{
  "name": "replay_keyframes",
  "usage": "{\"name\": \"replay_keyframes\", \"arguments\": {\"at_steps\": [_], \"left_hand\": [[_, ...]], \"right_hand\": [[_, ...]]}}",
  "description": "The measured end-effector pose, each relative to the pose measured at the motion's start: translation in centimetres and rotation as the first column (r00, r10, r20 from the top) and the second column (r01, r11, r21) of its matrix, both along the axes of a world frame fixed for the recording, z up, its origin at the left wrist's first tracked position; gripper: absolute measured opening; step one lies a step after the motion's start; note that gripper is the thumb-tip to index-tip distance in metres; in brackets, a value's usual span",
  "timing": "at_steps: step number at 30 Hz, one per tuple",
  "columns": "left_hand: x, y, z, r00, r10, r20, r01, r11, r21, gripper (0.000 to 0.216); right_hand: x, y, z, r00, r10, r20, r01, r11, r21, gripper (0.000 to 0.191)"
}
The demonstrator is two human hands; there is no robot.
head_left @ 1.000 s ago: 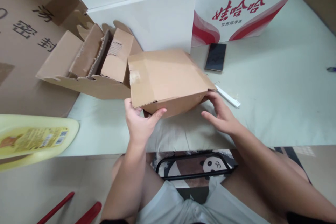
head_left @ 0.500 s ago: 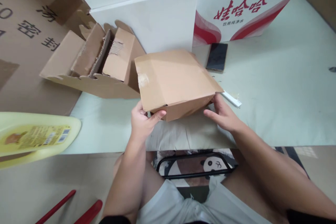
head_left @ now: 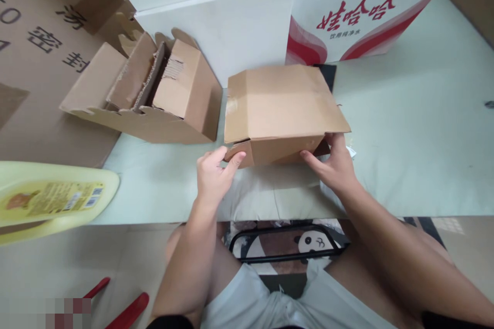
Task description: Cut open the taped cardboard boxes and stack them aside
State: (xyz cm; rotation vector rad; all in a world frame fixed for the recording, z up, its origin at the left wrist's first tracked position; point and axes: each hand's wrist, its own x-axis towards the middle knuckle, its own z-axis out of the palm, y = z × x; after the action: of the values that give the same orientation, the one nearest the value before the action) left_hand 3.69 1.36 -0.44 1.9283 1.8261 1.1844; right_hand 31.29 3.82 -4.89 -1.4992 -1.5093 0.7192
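Note:
A small brown cardboard box (head_left: 281, 108) rests on the pale green table (head_left: 405, 128) in front of me, its lid flap lying over the top. My left hand (head_left: 214, 177) pinches the front left corner flap between thumb and fingers. My right hand (head_left: 334, 164) grips the front right corner, fingers curled under the lid's edge. A dark phone (head_left: 328, 73) lies mostly hidden behind the box.
A torn, opened cardboard box (head_left: 150, 95) lies on its side to the left. White cartons (head_left: 231, 25) and a red-and-white printed carton (head_left: 358, 15) stand behind. A yellow stool (head_left: 50, 200) is at lower left, red handles (head_left: 127, 311) below it. A large brown carton (head_left: 34, 51) fills the far left.
The small box has been turned and shifted to the right, now squarer to me and covering most of the phone and the white strip. Both hands followed it at its front corners.

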Motion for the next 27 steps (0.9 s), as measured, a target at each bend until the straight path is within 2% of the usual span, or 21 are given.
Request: {"name": "replay_keyframes", "arguments": {"at_steps": [6,10,13,17,19,22,25,27], "left_hand": [[-0.1,0.0,-0.2,0.997,0.02,0.073,-0.016,0.999,-0.05,0.061],[-0.2,0.2,-0.2,0.963,0.086,0.256,-0.05,0.989,-0.142,0.053],[-0.6,0.5,-0.1,0.914,0.114,0.388,-0.047,0.983,-0.18,0.047],[-0.9,0.8,0.0,0.815,0.093,0.572,-0.027,0.992,-0.123,0.044],[-1.0,0.9,0.2,0.727,0.121,0.676,-0.038,0.99,-0.136,0.042],[-1.0,0.8,0.8,0.602,0.204,0.772,-0.017,0.97,-0.243,0.045],[-1.0,0.8,1.4,0.571,0.22,0.791,0.048,0.953,-0.299,0.046],[-0.9,0.7,1.6,0.59,0.22,0.777,0.075,0.943,-0.325,0.043]], "right_hand": [[0.2,-0.1,0.1,0.995,-0.095,-0.022,0.094,0.995,-0.032,0.06],[0.6,-0.1,-0.4,0.986,-0.022,-0.165,0.029,0.999,0.039,0.057],[0.7,-0.3,-0.4,0.962,0.067,-0.263,-0.033,0.991,0.13,0.042],[0.8,-0.7,-0.3,0.94,0.16,-0.302,-0.116,0.981,0.158,0.034],[0.9,-0.9,-0.5,0.926,0.186,-0.328,-0.153,0.98,0.124,0.036],[1.4,-0.9,-0.8,0.894,0.199,-0.402,-0.165,0.979,0.118,0.043],[1.6,-0.5,-0.7,0.827,0.248,-0.504,-0.176,0.966,0.187,0.05],[1.6,-0.3,-0.3,0.784,0.237,-0.574,-0.194,0.972,0.136,0.06]]}}
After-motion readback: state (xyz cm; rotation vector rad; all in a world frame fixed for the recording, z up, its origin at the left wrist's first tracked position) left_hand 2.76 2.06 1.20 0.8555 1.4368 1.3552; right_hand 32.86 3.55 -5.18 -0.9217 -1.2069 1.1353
